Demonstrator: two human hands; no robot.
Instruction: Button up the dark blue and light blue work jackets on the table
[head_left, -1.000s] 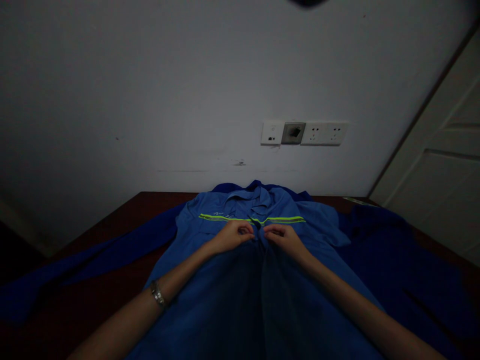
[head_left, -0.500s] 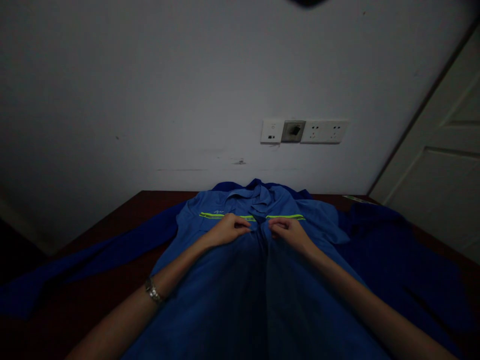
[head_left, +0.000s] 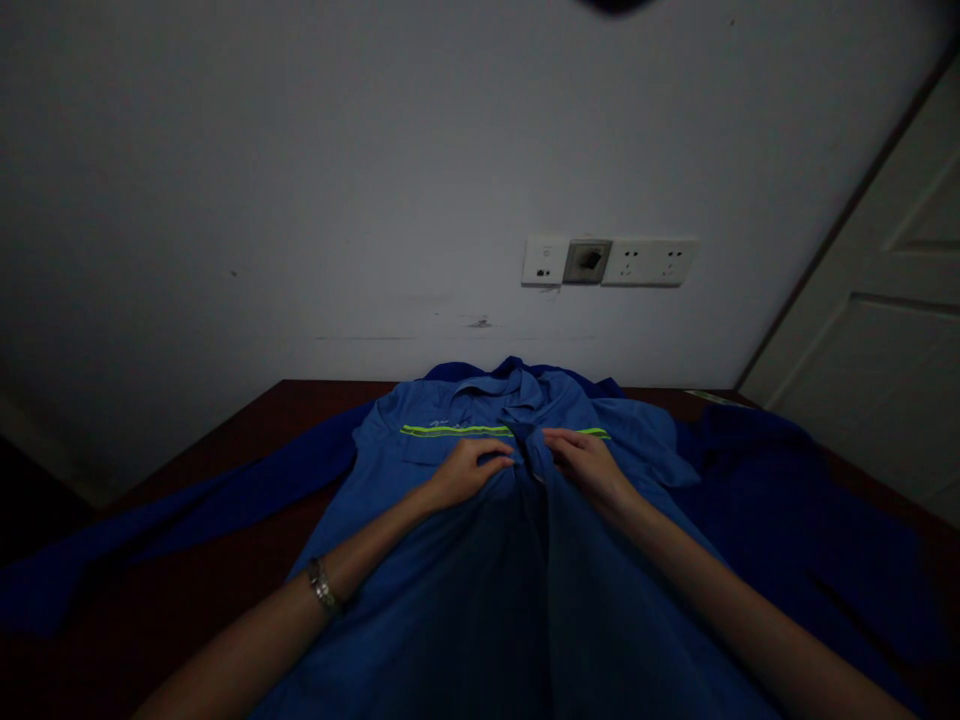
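Observation:
A blue work jacket with a yellow-green reflective stripe across its chest lies spread out, collar toward the wall. My left hand pinches the left edge of its front opening, just below the stripe. Opposite it, my right hand grips the right front edge, its fingertips partly behind the fabric. Between the hands the opening shows as a dark gap, with the two edges close together. A darker blue garment lies underneath, its sleeves reaching out on both sides. A metal watch or bracelet is on my left wrist.
The dark red-brown table stands against a pale wall. Sockets and a switch panel are set in the wall above. A panelled door is at the right, and a small flat strip lies near the table's back edge.
My left hand has shifted slightly right and down, and the right hand has moved slightly right. The right front edge is raised a little more, and the dark gap has moved right.

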